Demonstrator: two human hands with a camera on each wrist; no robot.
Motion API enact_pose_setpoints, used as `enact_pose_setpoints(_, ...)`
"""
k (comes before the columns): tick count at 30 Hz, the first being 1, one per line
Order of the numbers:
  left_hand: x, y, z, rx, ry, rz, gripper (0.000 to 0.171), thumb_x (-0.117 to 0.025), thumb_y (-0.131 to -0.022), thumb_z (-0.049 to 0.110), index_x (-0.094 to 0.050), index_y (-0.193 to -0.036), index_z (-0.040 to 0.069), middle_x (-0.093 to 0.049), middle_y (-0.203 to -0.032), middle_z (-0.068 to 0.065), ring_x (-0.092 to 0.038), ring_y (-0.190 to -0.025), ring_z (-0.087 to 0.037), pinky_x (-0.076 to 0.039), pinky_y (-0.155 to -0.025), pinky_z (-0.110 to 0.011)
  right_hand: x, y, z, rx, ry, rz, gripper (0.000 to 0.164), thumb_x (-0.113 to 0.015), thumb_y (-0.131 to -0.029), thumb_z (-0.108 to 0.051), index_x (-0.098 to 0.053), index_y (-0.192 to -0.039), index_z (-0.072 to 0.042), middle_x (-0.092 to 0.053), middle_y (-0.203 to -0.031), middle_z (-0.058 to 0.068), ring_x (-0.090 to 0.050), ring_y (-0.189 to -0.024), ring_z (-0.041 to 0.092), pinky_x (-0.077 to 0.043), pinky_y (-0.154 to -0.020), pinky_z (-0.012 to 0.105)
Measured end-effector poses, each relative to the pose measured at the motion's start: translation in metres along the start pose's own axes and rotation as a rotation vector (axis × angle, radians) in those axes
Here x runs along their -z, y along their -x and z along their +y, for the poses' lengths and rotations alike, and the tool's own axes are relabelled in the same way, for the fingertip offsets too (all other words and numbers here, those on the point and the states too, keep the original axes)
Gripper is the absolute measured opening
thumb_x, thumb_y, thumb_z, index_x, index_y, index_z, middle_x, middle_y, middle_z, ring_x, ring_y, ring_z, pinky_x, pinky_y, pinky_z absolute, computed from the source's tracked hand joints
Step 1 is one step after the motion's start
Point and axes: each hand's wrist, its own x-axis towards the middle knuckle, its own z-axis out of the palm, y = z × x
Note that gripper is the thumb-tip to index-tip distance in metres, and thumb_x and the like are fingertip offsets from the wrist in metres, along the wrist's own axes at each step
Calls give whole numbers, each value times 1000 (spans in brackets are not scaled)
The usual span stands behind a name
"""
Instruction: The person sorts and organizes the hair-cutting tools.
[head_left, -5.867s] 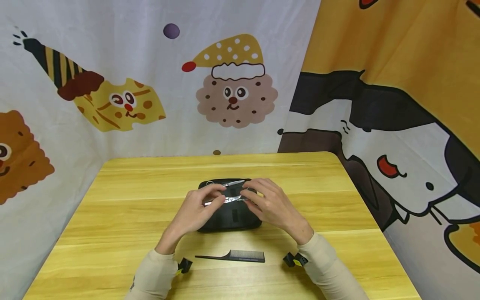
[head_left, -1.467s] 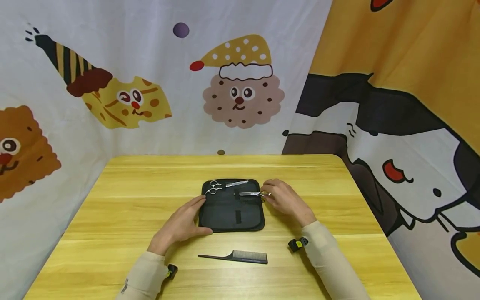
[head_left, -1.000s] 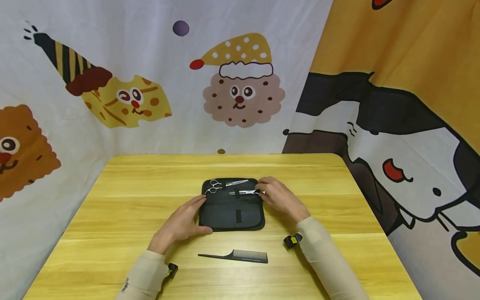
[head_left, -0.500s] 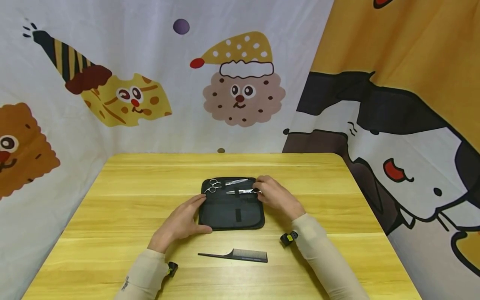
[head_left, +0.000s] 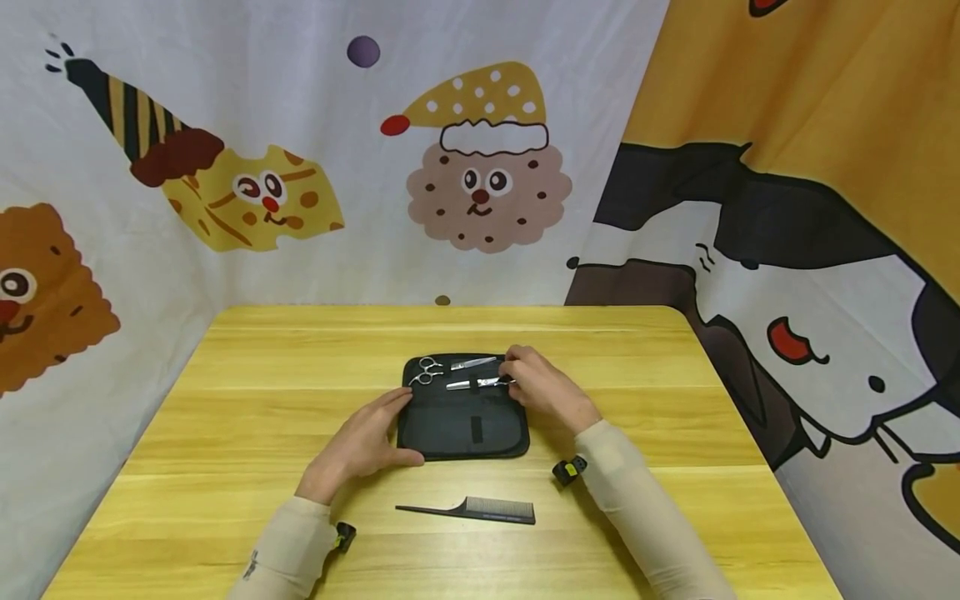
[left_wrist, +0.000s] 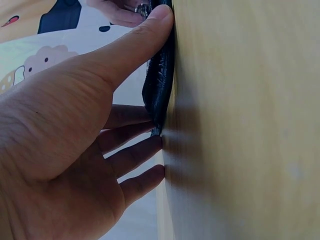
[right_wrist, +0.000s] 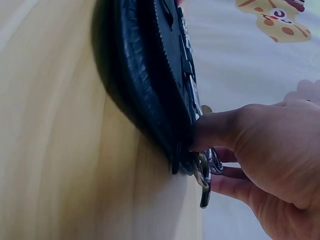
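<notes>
Lower scissors (head_left: pixel 487 382) slid farther left under strap (head_left: pixel 473 383), right hand (head_left: pixel 543 387) shifted left over case (head_left: pixel 441 427)

The black rounded-rectangular case (head_left: pixel 438 433) has a leather-like outer edge, grained and semi-glossy; its inner face is smoother. The silver ring-handled upper scissors (head_left: pixel 474 363) and silver ring-handled lower scissors (head_left: pixel 486 382) are of bright, reflective metal. The thin black tail comb (head_left: pixel 489 511) appears to be smooth plastic. The yellow wood-grain tabletop (head_left: pixel 300 358) is smooth with a soft sheen. The printed white-and-orange backdrop (head_left: pixel 292 75) is matt, creased cloth.
</notes>
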Motion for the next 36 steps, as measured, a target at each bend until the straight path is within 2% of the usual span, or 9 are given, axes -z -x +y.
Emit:
enact_pose_setpoints(7,-2,0,-1,-9,2,3,114,-91,-68,55,-46,-154,-4,-39,-161,-15,-38,-142,-34,-37,-116,-51,-3,-6,-3,-5,7,-33,19,-76,-89,-9,-80,-107,-8,-67,-112,13,-60,-102,26,-56,-88,37)
enact_pose_setpoints(18,-1,0,-1,5,-7,2,115,-91,-67,55,-45,-155,-2,-38,-162,-13,-38,-143,-33,-37,-116,-51,-6,-8,-10,23,98,16,21,-73,-91,-7,-80,-110,-7,-68,-119,14,-54,-110,30,-53,-95,38)
enact_pose_setpoints(24,-1,1,-1,-3,-13,6,115,-91,-67,56,-46,-154,-3,-39,-161,-14,-38,-142,-33,-37,-116,-51,-10,-8,-13,38,63,23,21,-72,-93,-7,-80,-112,-7,-62,-118,13,-53,-107,26,-53,-92,36)
enact_pose_setpoints(28,-1,1,-1,-5,-9,6,114,-91,-67,55,-46,-155,-3,-38,-161,-14,-38,-142,-33,-37,-116,-51,-12,-11,-17,58,34,43,19,-72,-93,-7,-80,-111,-7,-63,-113,12,-54,-102,25,-53,-90,36)
enact_pose_setpoints(36,-1,1,-1,6,-5,0,114,-91,-67,54,-45,-155,-2,-38,-162,-13,-38,-143,-33,-37,-116,-51,-15,-17,-25,74,27,50,19,-73,-94,-10,-79,-111,-5,-66,-115,13,-58,-105,25,-54,-92,37)
